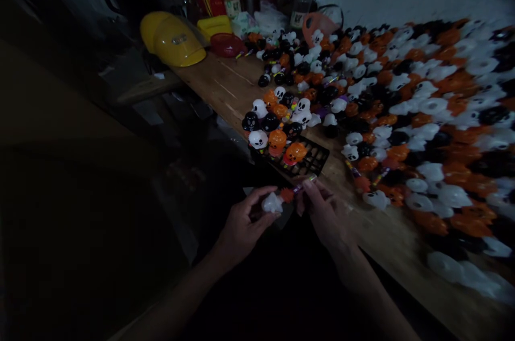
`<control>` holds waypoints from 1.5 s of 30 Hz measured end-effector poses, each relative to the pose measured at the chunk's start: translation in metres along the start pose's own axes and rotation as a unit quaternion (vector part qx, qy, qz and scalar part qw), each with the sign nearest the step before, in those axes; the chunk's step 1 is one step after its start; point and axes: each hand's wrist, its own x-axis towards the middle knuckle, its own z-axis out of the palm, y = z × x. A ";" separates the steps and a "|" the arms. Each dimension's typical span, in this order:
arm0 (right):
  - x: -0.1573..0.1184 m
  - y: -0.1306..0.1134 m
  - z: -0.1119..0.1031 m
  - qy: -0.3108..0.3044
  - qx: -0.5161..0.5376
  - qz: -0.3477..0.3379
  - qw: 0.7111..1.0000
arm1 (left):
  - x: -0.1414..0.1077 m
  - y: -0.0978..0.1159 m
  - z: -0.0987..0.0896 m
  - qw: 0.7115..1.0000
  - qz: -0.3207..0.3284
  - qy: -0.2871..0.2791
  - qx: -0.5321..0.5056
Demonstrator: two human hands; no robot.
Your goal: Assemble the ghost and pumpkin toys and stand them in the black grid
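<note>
My left hand [249,221] grips a white ghost-shaped top [272,202] between thumb and fingers. An orange spiky piece [287,194] joins it to a thin tube with purple and yellow colouring [298,189]. The fingers of my right hand [321,202] are pinched on the tube's far end. Just beyond my hands, a black grid tray [321,157] carries several upright toys with white ghost, black and orange pumpkin heads, such as an orange pumpkin toy [277,141].
A large heap of white, orange and black toy heads [426,116] covers the right of the wooden table [227,83]. At the back left are a yellow helmet [173,41], a red dish [226,45], a yellow box [214,26] and a clear jar [301,10].
</note>
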 end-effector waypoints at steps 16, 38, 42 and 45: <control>-0.001 -0.017 -0.002 -0.071 -0.081 -0.015 0.994 | 0.011 -0.004 0.005 0.998 -0.006 0.003 -0.056; 0.020 -0.057 -0.042 0.122 -0.146 -0.104 0.976 | 0.027 0.008 0.011 0.997 0.044 0.028 0.062; 0.039 -0.069 -0.045 0.185 -0.251 -0.189 0.931 | 0.043 0.027 0.008 0.971 0.134 0.117 0.160; 0.050 -0.062 -0.034 0.144 -0.296 -0.198 0.923 | 0.058 0.043 0.013 0.959 0.162 0.111 0.206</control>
